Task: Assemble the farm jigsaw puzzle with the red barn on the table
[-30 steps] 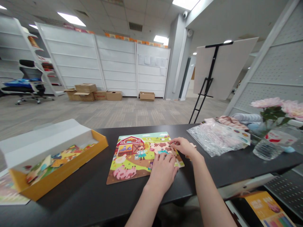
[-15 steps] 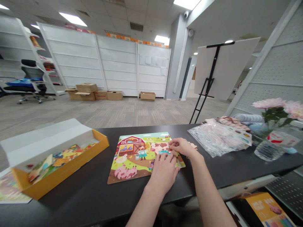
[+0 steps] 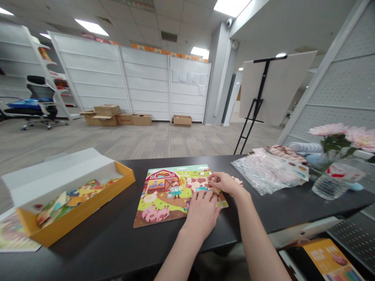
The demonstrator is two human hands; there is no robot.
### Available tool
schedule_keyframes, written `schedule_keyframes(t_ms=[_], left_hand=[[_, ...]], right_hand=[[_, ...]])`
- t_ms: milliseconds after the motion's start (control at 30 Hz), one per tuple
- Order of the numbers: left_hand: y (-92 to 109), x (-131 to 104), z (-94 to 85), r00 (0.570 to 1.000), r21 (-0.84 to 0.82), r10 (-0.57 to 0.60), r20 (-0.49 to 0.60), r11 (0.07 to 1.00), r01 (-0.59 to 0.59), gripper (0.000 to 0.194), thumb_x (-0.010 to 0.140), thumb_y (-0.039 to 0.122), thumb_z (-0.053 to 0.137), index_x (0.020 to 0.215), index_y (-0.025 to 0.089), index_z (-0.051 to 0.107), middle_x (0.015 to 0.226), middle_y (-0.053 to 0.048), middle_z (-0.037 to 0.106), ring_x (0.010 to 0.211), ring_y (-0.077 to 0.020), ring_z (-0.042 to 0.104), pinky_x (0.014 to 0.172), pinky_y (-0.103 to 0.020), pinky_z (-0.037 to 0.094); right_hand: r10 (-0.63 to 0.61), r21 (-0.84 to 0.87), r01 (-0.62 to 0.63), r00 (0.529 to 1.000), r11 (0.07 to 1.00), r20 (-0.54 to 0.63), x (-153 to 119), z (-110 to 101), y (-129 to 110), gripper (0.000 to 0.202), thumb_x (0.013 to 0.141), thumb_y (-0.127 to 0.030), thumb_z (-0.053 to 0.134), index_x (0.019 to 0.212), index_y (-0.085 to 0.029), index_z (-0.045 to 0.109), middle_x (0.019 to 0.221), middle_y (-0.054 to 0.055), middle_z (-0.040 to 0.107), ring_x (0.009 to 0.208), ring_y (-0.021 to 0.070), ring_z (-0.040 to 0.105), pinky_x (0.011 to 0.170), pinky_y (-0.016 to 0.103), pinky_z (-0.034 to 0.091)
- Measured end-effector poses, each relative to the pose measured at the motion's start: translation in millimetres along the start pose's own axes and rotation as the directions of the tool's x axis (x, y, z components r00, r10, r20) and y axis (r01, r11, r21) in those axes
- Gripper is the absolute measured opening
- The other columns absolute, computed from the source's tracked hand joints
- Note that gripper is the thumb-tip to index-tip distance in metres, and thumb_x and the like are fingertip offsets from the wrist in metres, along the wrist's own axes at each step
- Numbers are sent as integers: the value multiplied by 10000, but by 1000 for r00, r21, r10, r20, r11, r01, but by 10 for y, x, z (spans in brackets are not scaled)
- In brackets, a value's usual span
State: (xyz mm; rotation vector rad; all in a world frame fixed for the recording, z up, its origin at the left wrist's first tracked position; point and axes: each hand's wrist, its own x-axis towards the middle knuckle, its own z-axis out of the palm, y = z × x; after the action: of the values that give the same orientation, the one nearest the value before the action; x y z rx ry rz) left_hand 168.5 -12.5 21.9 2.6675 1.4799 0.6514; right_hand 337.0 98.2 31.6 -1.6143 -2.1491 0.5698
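Observation:
A farm-scene jigsaw puzzle (image 3: 158,212) with a red barn, a farmer, a cow and a pig lies on the black table. My left hand (image 3: 203,207) rests on its lower right part, palm down, fingers stretched out over the picture. At the puzzle's right side my right hand (image 3: 224,182) has its fingers curled and pinched on a puzzle piece by the cow, mostly hidden by the fingers. A loose pale-pink piece (image 3: 237,180) shows partly behind my right wrist, on the table beside the puzzle.
An open yellow box (image 3: 88,208) with several loose puzzle pieces stands at the left, over a printed picture sheet (image 3: 14,238). Clear plastic bags (image 3: 269,175) and a glass vase (image 3: 331,185) with pink flowers are at the right. Below the table's right edge sits another yellow box (image 3: 331,257).
Both hands stay almost in the same place on the puzzle. The view has shifted slightly; no piece has visibly moved.

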Motion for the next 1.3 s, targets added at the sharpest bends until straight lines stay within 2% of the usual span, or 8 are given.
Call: schedule_keyframes(t_ms=[100, 167, 333, 567, 767, 900, 1067, 1300], left_hand=[[-3, 1, 10, 1000, 3, 4, -3, 1000, -4, 327, 961, 354, 539, 1247, 215, 614, 1265, -66, 650, 1178, -288, 543, 1025, -485, 426], [-10, 2, 11, 1000, 4, 10, -2, 1000, -10, 318, 959, 350, 546, 1237, 213, 619, 1246, -65, 659, 1174, -287, 548, 1018, -487, 432], [-30, 17, 6, 1000, 12, 14, 4, 1000, -14, 308, 954, 334, 560, 1232, 216, 620, 1233, -72, 663, 1156, -285, 560, 991, -477, 448], [-38, 7, 30, 1000, -14, 10, -6, 1000, -10, 326, 951, 345, 566, 1254, 227, 600, 1273, -75, 651, 1186, -284, 551, 1029, -480, 428], [-85, -21, -76, 994, -177, -58, -89, 983, 42, 366, 988, 342, 497, 1338, 236, 523, 1423, -79, 555, 1290, -248, 503, 1087, -428, 414], [-266, -64, -237, 979, -223, -100, -178, 973, 59, 347, 997, 270, 467, 1338, 239, 519, 1407, -68, 566, 1310, -233, 489, 1123, -434, 389], [-599, -158, -383, 949, -185, -153, -275, 977, 104, 292, 990, 259, 473, 1263, 212, 565, 1280, -84, 638, 1224, -249, 551, 1067, -447, 444], [-904, -304, -453, 916, -124, -147, -374, 986, 108, 249, 966, 252, 509, 1188, 185, 600, 1184, -102, 678, 1150, -278, 595, 1014, -483, 477]], right_hand=[[-20, 153, 47, 985, 987, -172, -101, -217, 118, 364, 819, -441, 611, 1030, -180, 753, 742, 33, 694, 667, 172, 596, 606, 264, 443], [61, 207, 18, 928, 978, -367, -237, -434, 210, 410, 849, -476, 544, 1031, -164, 739, 765, 56, 703, 689, 189, 614, 621, 280, 464], [231, 13, -262, 828, 965, -510, -666, -727, 403, 298, 816, -391, 576, 907, -179, 765, 769, 69, 712, 657, 194, 625, 638, 300, 441], [364, -69, -436, 819, 897, -443, -729, -306, 575, 214, 846, -306, 574, 878, -213, 765, 854, 79, 755, 793, 225, 687, 651, 289, 437], [380, -61, -433, 843, 899, -380, -649, -264, 551, 270, 876, -346, 575, 995, -178, 751, 1011, 117, 762, 931, 265, 703, 739, 318, 474], [354, -50, -384, 889, 922, -290, -802, -276, 593, 422, 766, -464, 719, 1055, -158, 754, 1061, 148, 744, 983, 296, 690, 801, 342, 493], [337, -59, -358, 913, 932, -229, -879, -283, 594, 561, 680, -457, 791, 1147, -150, 743, 999, 145, 722, 921, 283, 681, 787, 339, 493], [311, 0, -315, 937, 949, -159, -910, -342, 528, 331, 657, -474, 759, 792, -177, 702, 839, 81, 719, 799, 230, 659, 669, 288, 454]])
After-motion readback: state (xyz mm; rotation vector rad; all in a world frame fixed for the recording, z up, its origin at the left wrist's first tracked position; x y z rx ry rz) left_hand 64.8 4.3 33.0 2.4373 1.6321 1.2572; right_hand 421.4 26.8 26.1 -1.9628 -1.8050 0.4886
